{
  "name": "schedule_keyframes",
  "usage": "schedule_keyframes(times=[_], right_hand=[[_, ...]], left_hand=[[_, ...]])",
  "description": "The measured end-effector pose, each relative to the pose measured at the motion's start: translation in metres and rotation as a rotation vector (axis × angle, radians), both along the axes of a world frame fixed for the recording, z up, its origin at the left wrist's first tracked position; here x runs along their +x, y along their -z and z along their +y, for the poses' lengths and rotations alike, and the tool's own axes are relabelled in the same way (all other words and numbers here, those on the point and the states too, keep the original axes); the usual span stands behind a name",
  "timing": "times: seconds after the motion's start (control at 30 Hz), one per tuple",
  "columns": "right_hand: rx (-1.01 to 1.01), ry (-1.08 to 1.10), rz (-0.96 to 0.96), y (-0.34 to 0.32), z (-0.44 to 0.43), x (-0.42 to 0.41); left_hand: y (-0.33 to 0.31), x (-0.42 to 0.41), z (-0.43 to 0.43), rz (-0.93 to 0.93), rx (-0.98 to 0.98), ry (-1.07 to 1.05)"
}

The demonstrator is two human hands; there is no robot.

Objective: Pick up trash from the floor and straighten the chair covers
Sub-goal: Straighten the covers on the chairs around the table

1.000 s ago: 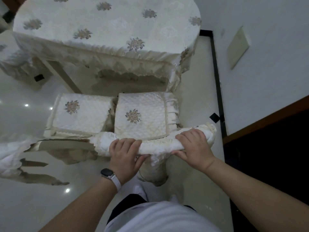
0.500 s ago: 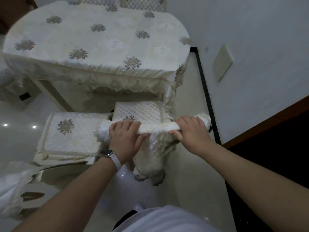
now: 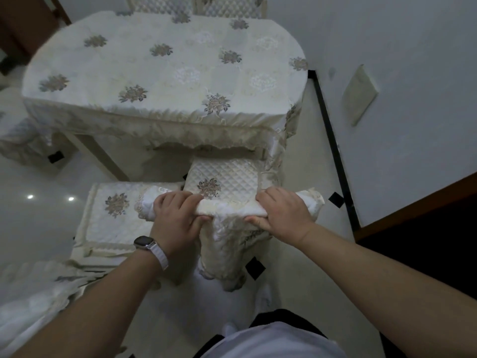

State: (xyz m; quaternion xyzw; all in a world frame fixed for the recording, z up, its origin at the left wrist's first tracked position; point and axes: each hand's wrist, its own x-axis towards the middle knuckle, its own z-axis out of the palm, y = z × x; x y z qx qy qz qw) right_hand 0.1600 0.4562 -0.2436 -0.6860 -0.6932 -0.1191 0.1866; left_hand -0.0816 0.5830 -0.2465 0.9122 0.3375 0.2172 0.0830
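I'm looking down at a glossy pale floor (image 3: 38, 215) and a tabletop under a floral tablecloth (image 3: 165, 73), set beside a white wall. A chair is tucked at the near edge. The left hand (image 3: 178, 218) and right hand (image 3: 284, 215) both clamp the cream chair cover (image 3: 232, 210) bunched along the backrest top, fingers curled over it. A second quilted seat (image 3: 116, 215) sits just to the left.

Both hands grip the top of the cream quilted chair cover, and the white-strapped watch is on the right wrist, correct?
Not quite. The head view shows the white-strapped watch on the left wrist. Both the left hand and right hand do grip the top of the cream quilted chair cover.
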Motion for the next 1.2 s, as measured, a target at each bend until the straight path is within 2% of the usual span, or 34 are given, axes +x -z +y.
schedule_keyframes(times=[0.3, 0.47, 0.6, 0.93, 1.2], right_hand=[[0.154, -0.053, 0.009, 0.010, 0.016, 0.006], [0.166, -0.084, 0.054, 0.005, 0.019, 0.004], [0.173, -0.067, 0.018, -0.008, 0.031, -0.005], [0.182, -0.033, 0.011, -0.023, 0.065, -0.055], [0.166, 0.001, -0.032, -0.026, 0.095, -0.042]], left_hand=[[-0.008, 0.002, 0.005, -0.016, -0.025, -0.013], [-0.010, 0.002, 0.007, -0.006, -0.032, -0.024], [-0.018, -0.004, 0.021, -0.013, -0.035, -0.018], [-0.025, -0.052, 0.068, -0.032, -0.029, 0.041], [-0.030, -0.038, 0.099, -0.062, -0.033, 0.040]])
